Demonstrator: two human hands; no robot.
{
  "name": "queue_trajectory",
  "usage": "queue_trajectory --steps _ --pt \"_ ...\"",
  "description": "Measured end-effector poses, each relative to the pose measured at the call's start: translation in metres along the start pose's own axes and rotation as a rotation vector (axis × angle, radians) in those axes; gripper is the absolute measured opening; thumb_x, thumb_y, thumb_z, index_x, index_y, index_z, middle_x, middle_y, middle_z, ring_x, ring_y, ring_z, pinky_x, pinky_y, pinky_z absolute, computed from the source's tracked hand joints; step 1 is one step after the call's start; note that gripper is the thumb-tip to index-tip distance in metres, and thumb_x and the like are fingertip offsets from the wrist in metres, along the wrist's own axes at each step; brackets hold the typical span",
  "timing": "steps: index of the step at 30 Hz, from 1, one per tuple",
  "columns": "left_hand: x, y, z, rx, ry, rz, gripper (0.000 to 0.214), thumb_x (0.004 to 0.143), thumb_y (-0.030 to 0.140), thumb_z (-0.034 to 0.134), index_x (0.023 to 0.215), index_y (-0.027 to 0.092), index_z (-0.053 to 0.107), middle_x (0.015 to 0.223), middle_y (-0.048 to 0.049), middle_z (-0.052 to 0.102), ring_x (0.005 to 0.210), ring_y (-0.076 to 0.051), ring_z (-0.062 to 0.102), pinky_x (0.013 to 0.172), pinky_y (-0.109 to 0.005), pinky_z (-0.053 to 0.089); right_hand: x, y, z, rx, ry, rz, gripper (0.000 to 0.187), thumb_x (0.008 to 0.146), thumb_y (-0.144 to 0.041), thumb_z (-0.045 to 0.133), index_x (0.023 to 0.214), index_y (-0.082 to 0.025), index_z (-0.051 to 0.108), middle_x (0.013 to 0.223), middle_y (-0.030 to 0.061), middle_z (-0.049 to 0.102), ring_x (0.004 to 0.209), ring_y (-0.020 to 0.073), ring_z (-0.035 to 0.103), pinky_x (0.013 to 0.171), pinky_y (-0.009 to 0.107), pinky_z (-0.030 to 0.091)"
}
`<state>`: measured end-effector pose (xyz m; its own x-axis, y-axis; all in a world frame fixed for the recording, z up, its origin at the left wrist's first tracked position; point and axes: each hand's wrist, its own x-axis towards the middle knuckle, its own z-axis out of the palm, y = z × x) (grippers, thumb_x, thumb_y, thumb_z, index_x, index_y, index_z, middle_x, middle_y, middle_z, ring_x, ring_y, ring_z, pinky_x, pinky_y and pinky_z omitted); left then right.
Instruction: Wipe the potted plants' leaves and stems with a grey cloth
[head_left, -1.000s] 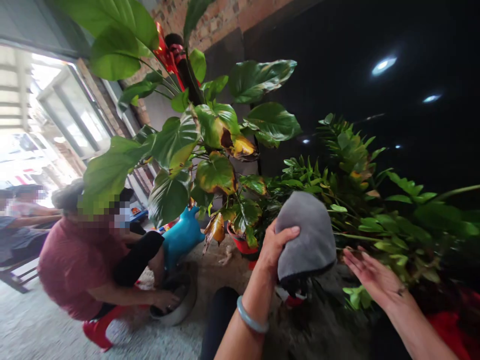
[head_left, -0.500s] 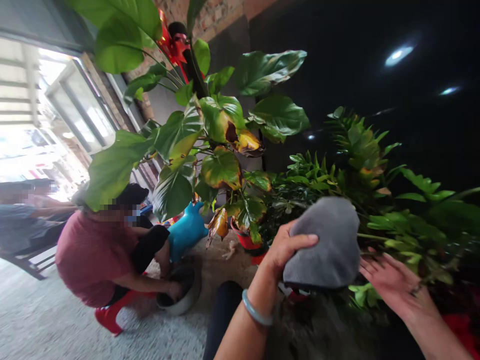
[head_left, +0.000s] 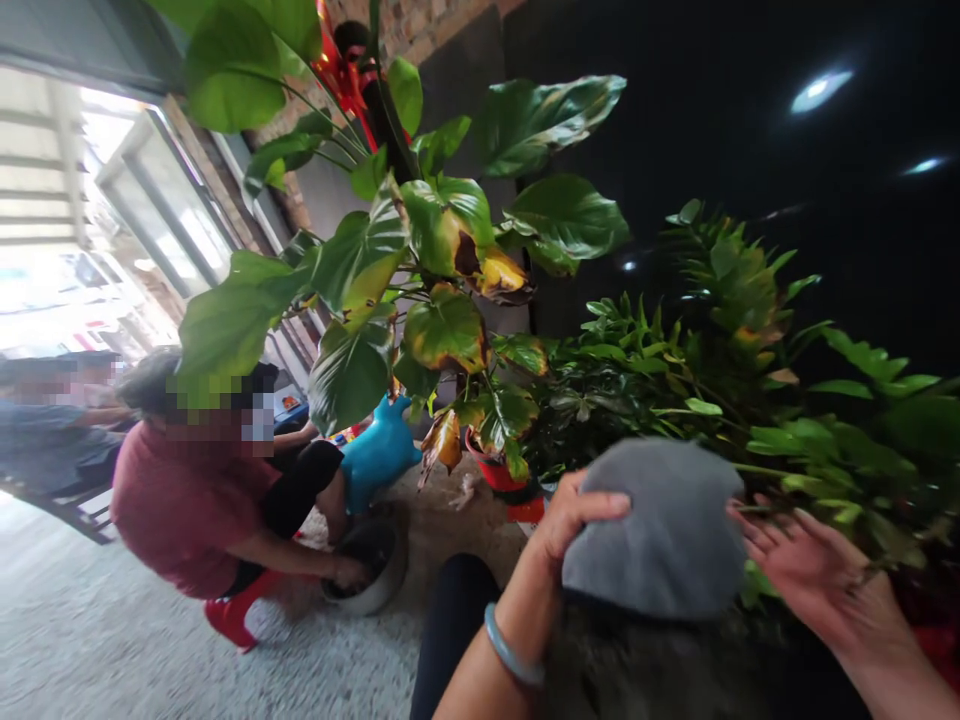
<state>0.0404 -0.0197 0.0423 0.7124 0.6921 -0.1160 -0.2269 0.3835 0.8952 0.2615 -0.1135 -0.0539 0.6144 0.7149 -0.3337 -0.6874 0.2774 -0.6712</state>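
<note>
My left hand [head_left: 574, 515] grips a grey cloth [head_left: 660, 530], thumb on top, and holds it in front of a low leafy plant [head_left: 675, 390]. A pale bangle sits on that wrist. My right hand [head_left: 814, 570] is open, palm up with fingers spread, just right of the cloth and touching thin green fronds of the plant. A ring shows on one finger.
A tall plant with large green and yellowing leaves [head_left: 420, 260] stands in a red pot [head_left: 499, 475]. At left a crouching person in a red top [head_left: 187, 500] reaches into a metal bowl [head_left: 371, 565] on the floor. A blue object [head_left: 379, 455] lies behind them.
My left hand has lowered the grey cloth and shifted it right, toward my right hand. The right hand has stayed open among the fronds. The view has tilted slightly.
</note>
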Motion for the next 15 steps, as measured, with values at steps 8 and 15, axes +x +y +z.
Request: queue_trajectory --steps 8,15 --pt "0.033 -0.029 -0.005 0.246 0.195 -0.084 0.031 0.037 0.03 0.082 0.062 0.017 0.071 0.058 0.002 0.061 0.068 -0.02 0.057 0.075 -0.035 0.045 -0.003 0.003 0.009 -0.007 0.026 0.022 0.015 0.072 -0.031 0.054 0.078 -0.027 0.067 0.081 0.006 0.074 0.084 0.026 0.071 0.097 0.042 0.049" --pt "0.013 0.004 -0.007 0.104 0.059 -0.038 0.049 0.038 0.037 0.085 0.08 0.014 0.075 0.069 -0.0014 0.067 0.064 -0.016 0.056 0.072 -0.032 0.045 -0.01 -0.006 0.01 0.016 0.084 0.04 0.015 0.07 -0.028 0.054 0.079 -0.027 0.066 0.077 0.0056 0.073 0.078 0.0243 0.071 0.099 0.045 0.047"
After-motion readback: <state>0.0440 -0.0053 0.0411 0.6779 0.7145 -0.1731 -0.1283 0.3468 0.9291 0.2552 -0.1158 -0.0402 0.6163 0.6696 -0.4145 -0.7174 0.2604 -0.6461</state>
